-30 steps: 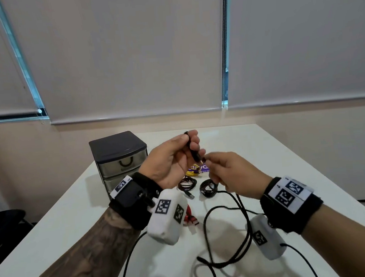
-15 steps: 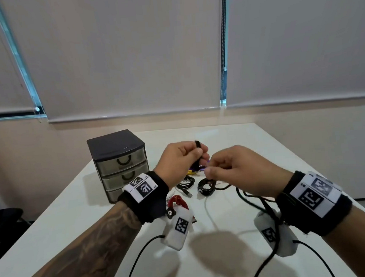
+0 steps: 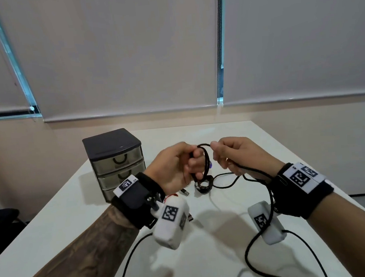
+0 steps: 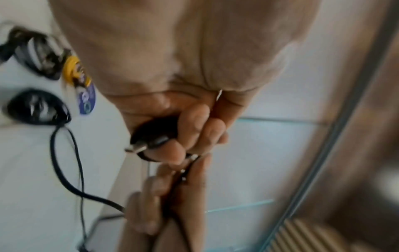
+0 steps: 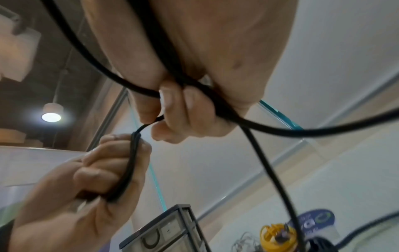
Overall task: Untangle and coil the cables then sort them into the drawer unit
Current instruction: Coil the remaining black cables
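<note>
Above the table's middle my left hand [image 3: 180,164] grips a small coil of black cable [image 3: 204,160], its loops wound round my curled fingers [image 5: 101,172]. In the left wrist view the cable's plug [image 4: 138,148] sticks out of my fist. My right hand [image 3: 233,154] pinches the same black cable [image 5: 151,122] just beside the coil; the loose length [image 3: 266,188] runs down past my right wrist to the table. The grey three-drawer unit [image 3: 118,163] stands at the left rear, all drawers closed.
Coiled black cables [image 3: 204,185] lie on the white table [image 3: 74,212] beneath my hands, with a red cable [image 3: 171,196] behind the left wrist camera. A yellow reel [image 5: 276,237] and a purple tag [image 4: 86,100] sit by them. Loose black cable [image 3: 264,271] trails near the front edge.
Both hands rose from just above the table. A cable loop now wraps round my left fingers, where before they held only the plug end. My right hand has drawn more cable up.
</note>
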`<move>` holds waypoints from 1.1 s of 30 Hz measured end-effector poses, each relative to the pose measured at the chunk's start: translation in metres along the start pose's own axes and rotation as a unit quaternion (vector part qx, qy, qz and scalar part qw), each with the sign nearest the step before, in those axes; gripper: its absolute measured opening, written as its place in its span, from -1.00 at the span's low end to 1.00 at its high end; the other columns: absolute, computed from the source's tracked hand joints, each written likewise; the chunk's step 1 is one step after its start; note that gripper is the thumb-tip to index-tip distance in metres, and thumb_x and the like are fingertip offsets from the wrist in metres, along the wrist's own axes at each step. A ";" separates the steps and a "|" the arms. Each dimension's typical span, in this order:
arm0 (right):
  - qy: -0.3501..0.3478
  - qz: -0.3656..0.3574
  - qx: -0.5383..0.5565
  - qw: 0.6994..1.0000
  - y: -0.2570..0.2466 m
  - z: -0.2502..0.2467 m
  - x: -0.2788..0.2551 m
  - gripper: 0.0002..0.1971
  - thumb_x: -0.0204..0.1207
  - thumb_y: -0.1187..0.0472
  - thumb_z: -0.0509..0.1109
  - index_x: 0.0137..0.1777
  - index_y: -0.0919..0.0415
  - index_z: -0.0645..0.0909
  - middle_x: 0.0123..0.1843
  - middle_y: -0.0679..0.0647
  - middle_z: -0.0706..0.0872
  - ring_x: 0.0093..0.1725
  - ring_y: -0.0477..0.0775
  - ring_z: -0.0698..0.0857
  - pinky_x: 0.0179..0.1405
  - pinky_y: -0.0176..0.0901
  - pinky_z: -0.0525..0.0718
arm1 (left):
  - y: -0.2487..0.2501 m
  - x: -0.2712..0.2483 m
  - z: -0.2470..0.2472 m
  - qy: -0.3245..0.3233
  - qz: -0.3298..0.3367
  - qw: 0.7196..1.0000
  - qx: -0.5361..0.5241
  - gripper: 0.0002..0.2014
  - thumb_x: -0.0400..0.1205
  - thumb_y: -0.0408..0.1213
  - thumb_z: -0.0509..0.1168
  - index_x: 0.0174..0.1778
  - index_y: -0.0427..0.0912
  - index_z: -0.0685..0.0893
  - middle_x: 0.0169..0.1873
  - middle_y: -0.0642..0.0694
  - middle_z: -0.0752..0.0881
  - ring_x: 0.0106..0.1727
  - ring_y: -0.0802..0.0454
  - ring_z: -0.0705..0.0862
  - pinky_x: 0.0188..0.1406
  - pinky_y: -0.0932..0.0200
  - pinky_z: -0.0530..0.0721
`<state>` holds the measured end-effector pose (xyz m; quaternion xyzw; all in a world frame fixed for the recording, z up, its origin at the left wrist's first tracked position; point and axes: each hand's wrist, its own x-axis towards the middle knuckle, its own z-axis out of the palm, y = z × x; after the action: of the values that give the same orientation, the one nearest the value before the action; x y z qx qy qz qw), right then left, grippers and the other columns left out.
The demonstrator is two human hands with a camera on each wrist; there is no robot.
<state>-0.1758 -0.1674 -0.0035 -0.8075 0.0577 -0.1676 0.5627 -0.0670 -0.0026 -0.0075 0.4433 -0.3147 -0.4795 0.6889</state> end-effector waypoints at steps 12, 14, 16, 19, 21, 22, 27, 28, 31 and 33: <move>-0.072 0.002 -0.087 0.994 0.022 0.019 -0.014 -0.65 0.80 0.06 0.22 0.03 0.27 0.75 -0.48 0.03 0.48 -0.48 0.03 0.41 -0.47 -0.23 0.37 | 0.007 0.018 0.004 0.162 0.221 0.924 -0.266 -0.79 0.74 -0.41 0.06 0.00 -0.38 0.59 -0.29 -0.18 0.73 -0.30 0.01 0.70 0.11 -0.02 0.70; -0.076 -0.015 -0.133 0.988 0.022 0.020 -0.019 -0.58 0.79 0.02 0.23 -0.07 0.36 0.70 -0.46 0.02 0.52 -0.43 0.04 0.40 -0.38 -0.12 0.37 | 0.005 0.023 0.001 0.191 0.235 0.927 -0.221 -0.77 0.77 -0.39 0.05 0.02 -0.38 0.60 -0.28 -0.18 0.74 -0.29 0.02 0.74 0.11 -0.01 0.69; -0.074 -0.030 -0.180 0.980 0.019 0.018 -0.021 -0.54 0.78 0.03 0.24 -0.25 0.36 0.62 -0.48 0.01 0.53 -0.45 0.02 0.40 -0.33 -0.10 0.37 | -0.003 0.025 0.004 0.216 0.252 0.935 -0.129 -0.78 0.78 -0.40 0.08 0.01 -0.38 0.62 -0.20 -0.23 0.73 -0.25 -0.02 0.76 0.10 -0.01 0.69; -0.078 -0.020 -0.204 0.976 0.012 0.013 -0.024 -0.53 0.76 0.08 0.23 -0.31 0.38 0.63 -0.53 -0.03 0.55 -0.50 -0.05 0.42 -0.35 -0.16 0.41 | -0.016 0.024 0.010 0.217 0.279 0.928 0.117 -0.82 0.76 -0.46 0.14 0.01 -0.42 0.66 -0.19 -0.25 0.75 -0.21 -0.07 0.76 0.12 -0.04 0.74; -0.075 -0.005 -0.199 0.977 0.007 0.006 -0.024 -0.52 0.75 0.07 0.21 -0.29 0.38 0.67 -0.55 -0.05 0.52 -0.52 -0.07 0.40 -0.42 -0.26 0.37 | -0.018 0.021 0.013 0.172 0.247 0.906 0.298 -0.82 0.76 -0.46 0.16 0.01 -0.42 0.67 -0.23 -0.17 0.75 -0.24 0.00 0.73 0.06 0.00 0.75; -0.073 0.002 -0.199 0.977 0.006 0.002 -0.024 -0.52 0.75 0.06 0.20 -0.30 0.34 0.69 -0.55 -0.05 0.51 -0.53 -0.08 0.38 -0.44 -0.29 0.35 | -0.017 0.019 0.014 0.148 0.218 0.887 0.378 -0.82 0.75 -0.45 0.16 0.00 -0.39 0.67 -0.26 -0.11 0.74 -0.26 0.06 0.72 0.00 0.08 0.75; -0.049 0.017 -0.200 0.979 0.008 -0.019 -0.023 -0.55 0.74 -0.02 0.25 -0.23 0.26 0.76 -0.48 -0.03 0.54 -0.39 0.04 0.38 -0.31 -0.09 0.36 | -0.008 0.010 0.019 0.063 0.073 0.732 0.674 -0.85 0.69 -0.23 0.24 -0.07 -0.23 0.62 -0.23 -0.08 0.68 -0.29 0.09 0.58 -0.28 0.19 0.53; -0.041 0.015 -0.205 0.978 0.010 -0.023 -0.023 -0.59 0.72 -0.04 0.28 -0.22 0.21 0.74 -0.50 -0.07 0.51 -0.39 0.06 0.35 -0.33 -0.09 0.33 | -0.007 0.009 0.018 0.056 0.061 0.712 0.697 -0.82 0.68 -0.17 0.28 -0.07 -0.23 0.61 -0.21 -0.11 0.68 -0.28 0.04 0.56 -0.29 0.14 0.54; -0.036 0.004 -0.195 0.980 0.014 -0.035 -0.023 -0.69 0.63 -0.11 0.41 -0.18 0.11 0.66 -0.50 -0.08 0.49 -0.40 0.05 0.34 -0.39 -0.13 0.28 | -0.004 0.005 0.013 0.045 0.051 0.706 0.704 -0.68 0.67 -0.02 0.33 -0.09 -0.27 0.60 -0.30 -0.08 0.62 -0.36 0.07 0.53 -0.37 0.17 0.57; -0.050 -0.005 -0.199 0.979 0.015 -0.040 -0.024 -0.72 0.57 -0.12 0.48 -0.17 0.07 0.65 -0.48 -0.03 0.51 -0.38 0.07 0.36 -0.37 -0.11 0.30 | -0.002 0.004 0.011 0.057 0.065 0.708 0.700 -0.67 0.68 -0.04 0.33 -0.14 -0.29 0.61 -0.40 0.02 0.56 -0.48 0.18 0.45 -0.47 0.30 0.43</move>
<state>-0.2104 -0.2019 -0.0100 -0.9109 0.0574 -0.1151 0.3921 -0.0761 -0.0096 -0.0046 0.8034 -0.5484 -0.0491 0.2268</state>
